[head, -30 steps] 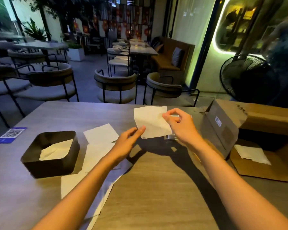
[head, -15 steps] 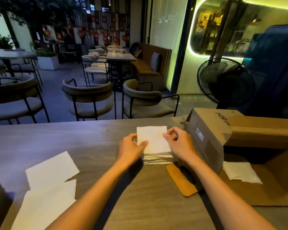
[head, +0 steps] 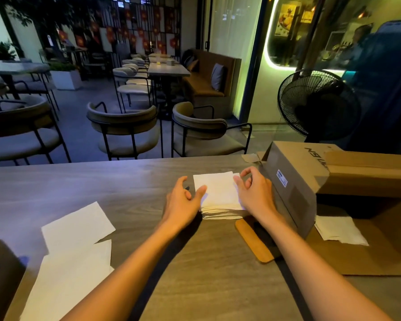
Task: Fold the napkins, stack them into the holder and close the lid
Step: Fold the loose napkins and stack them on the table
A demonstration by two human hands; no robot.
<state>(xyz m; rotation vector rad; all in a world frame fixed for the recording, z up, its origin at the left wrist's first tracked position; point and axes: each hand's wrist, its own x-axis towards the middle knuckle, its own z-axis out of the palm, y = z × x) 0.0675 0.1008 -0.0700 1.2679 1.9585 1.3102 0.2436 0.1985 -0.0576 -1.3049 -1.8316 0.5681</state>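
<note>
Napkins folded into a white stack (head: 218,200) sit on the tabletop (head: 102,181) at about 12 o'clock from you, right between your two hands. Your left hand (head: 183,202) rests at the stack's 9 o'clock edge, fingers relaxed and mostly straight, the thumb tip touching the top sheet near its left side; it grips nothing. Your right hand (head: 255,193) lies at the stack's 3 o'clock edge, covering the right margin of the top sheet, with thumb and forefinger curled toward each other above the far right corner; you cannot tell whether they pinch a sheet or merely hover. Just beside the right hand, at 2 o'clock, stands an open cardboard box (head: 294,181), its flap lying flat on the tabletop with one loose napkin (head: 340,230) on it. A thin wooden lid (head: 252,239) lies at the stack's 5 o'clock, partly under your right forearm. Well apart at 8 o'clock lie unfolded napkin sheets (head: 74,251), overlapping one another, and at the far left edge the dark napkin holder (head: 0,286) shows only in part.
</note>
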